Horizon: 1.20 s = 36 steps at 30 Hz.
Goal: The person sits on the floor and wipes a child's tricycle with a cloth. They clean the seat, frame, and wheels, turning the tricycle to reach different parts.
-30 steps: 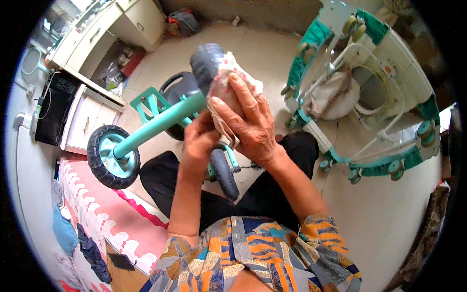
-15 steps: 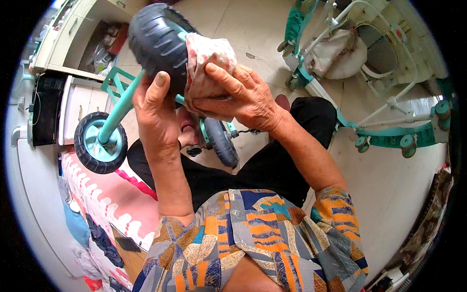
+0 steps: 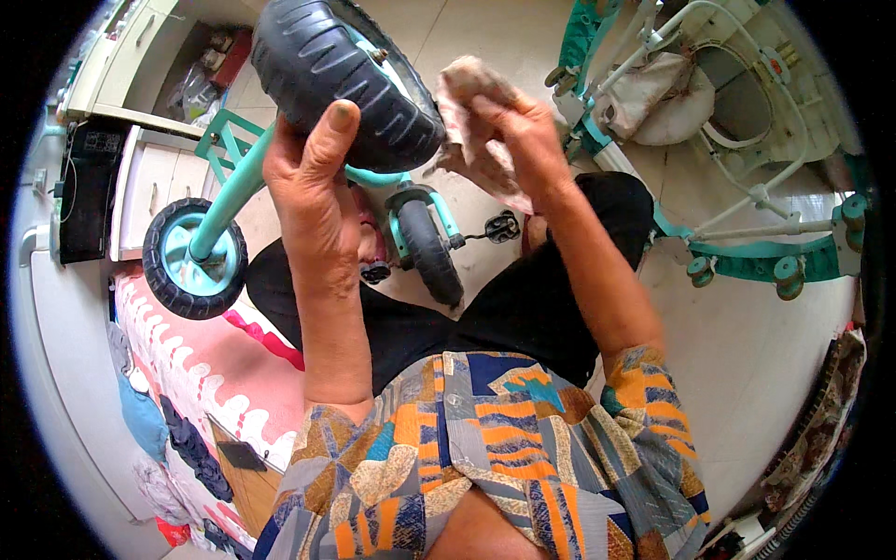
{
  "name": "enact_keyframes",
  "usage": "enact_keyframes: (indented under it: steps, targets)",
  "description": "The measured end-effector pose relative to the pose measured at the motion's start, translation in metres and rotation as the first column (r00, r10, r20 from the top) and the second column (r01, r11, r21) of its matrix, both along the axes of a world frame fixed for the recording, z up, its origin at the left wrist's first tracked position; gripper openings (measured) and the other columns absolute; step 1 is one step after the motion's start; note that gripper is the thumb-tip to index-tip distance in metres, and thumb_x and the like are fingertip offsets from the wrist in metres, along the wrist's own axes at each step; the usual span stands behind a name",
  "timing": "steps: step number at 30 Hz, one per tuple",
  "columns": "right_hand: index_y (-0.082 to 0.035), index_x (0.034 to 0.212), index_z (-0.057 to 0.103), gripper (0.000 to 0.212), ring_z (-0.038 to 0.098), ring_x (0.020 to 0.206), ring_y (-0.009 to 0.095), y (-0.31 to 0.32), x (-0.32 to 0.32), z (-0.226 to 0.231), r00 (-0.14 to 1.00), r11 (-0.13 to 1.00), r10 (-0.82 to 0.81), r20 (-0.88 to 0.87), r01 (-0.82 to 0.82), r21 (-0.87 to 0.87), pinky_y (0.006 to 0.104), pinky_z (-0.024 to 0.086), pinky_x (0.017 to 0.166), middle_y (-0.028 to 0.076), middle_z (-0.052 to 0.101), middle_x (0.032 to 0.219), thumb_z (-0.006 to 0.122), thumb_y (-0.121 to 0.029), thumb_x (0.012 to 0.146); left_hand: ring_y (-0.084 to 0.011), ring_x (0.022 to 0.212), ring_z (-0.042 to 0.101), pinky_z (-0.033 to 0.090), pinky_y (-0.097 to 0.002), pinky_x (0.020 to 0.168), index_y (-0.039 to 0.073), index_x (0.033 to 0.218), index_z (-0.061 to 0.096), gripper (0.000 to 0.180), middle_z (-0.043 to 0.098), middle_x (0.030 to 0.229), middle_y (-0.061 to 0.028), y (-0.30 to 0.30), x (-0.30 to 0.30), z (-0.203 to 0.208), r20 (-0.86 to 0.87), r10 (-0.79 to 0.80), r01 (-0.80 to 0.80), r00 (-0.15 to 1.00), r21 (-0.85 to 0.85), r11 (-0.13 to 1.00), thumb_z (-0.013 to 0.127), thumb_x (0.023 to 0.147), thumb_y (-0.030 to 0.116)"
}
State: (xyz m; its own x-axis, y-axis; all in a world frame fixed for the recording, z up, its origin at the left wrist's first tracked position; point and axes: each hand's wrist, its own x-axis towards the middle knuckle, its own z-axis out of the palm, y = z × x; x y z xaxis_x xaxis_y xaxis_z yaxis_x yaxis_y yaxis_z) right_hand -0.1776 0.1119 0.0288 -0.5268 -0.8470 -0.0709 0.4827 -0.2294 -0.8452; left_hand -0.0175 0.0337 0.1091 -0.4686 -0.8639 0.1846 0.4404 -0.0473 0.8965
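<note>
A child's teal tricycle point(image 3: 238, 201) is tipped up in front of me. My left hand point(image 3: 313, 201) grips its raised wheel point(image 3: 345, 103), thumb on the black tyre and fingers hidden behind. Just to the right of that tyre, my right hand point(image 3: 532, 140) is closed around a crumpled pale cloth with reddish marks point(image 3: 467, 154). The cloth hangs close by the tyre's edge; whether they touch I cannot tell. A second wheel point(image 3: 196, 259) is at the left, and another wheel point(image 3: 427, 247) with a black pedal point(image 3: 502, 227) sits lower, between my knees.
A white and teal baby walker frame point(image 3: 793, 229) with castors stands at the right. On the left are a pink and white bedcover point(image 3: 224, 373), a dark flat object point(image 3: 243, 455), white drawers point(image 3: 154, 191) and an open shelf holding plastic bags point(image 3: 194, 93).
My right hand has drawn the cloth off the wheel's hub toward the right, uncovering the axle end. The wheel has tilted, and my left thumb now lies further over the tyre.
</note>
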Motion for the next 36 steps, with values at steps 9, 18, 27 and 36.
enact_keyframes:
  steps: [9, 18, 27, 36]
  targets:
    - [-0.004, 0.115, 0.068, 0.028, 0.061, 0.068, 0.01, -0.031, -0.004, -0.009, 0.981, 0.996, 0.06, -0.186, -0.046, 0.08, 0.0262, 0.051, 0.058, 0.004, 0.068, 0.085, 0.056, -0.017, 0.093, -0.0167, 0.095, 0.062, 0.046, -0.0331, 0.095, 0.004, 0.12, 0.056, 0.047, 0.064, 0.107, -0.0058, 0.01, -0.009, -0.005, 0.072, -0.011, 0.017, 0.997, -0.08, 0.997, 0.079, 0.081, 0.017]
    - [-0.003, 0.113, 0.069, 0.026, 0.064, 0.078, 0.011, -0.058, -0.014, 0.003, 0.996, 0.996, 0.082, 0.018, -0.083, 0.043, 0.0244, 0.052, 0.067, 0.006, 0.071, 0.094, 0.064, -0.011, 0.089, -0.0175, 0.099, 0.062, 0.045, -0.0315, 0.095, 0.001, 0.124, 0.054, 0.054, 0.063, 0.111, -0.0076, 0.019, -0.02, -0.014, 0.114, 0.039, -0.021, 0.993, -0.153, 0.988, 0.08, 0.079, 0.018]
    - [-0.005, 0.121, 0.065, 0.03, 0.061, 0.095, 0.011, -0.082, -0.016, -0.014, 0.982, 0.995, 0.094, -0.164, -0.099, -0.027, 0.0245, 0.049, 0.087, 0.005, 0.068, 0.107, 0.057, -0.012, 0.094, -0.0197, 0.104, 0.06, 0.044, -0.0337, 0.097, 0.0, 0.13, 0.049, 0.06, 0.061, 0.115, -0.009, 0.018, -0.015, -0.027, 0.111, 0.054, -0.032, 0.992, -0.196, 0.98, 0.077, 0.081, 0.022]
    - [-0.011, 0.118, 0.062, 0.027, 0.064, 0.07, 0.035, -0.042, -0.001, -0.02, 0.783, 0.996, -0.074, -0.618, 0.086, -0.011, 0.0397, 0.05, 0.066, 0.022, 0.063, 0.082, 0.053, -0.019, 0.093, -0.0203, 0.109, 0.056, 0.044, -0.0366, 0.099, -0.001, 0.138, 0.035, 0.067, 0.052, 0.124, -0.0107, 0.025, -0.02, -0.03, -0.066, 0.146, -0.156, 0.987, -0.168, 0.973, 0.072, 0.087, 0.02]
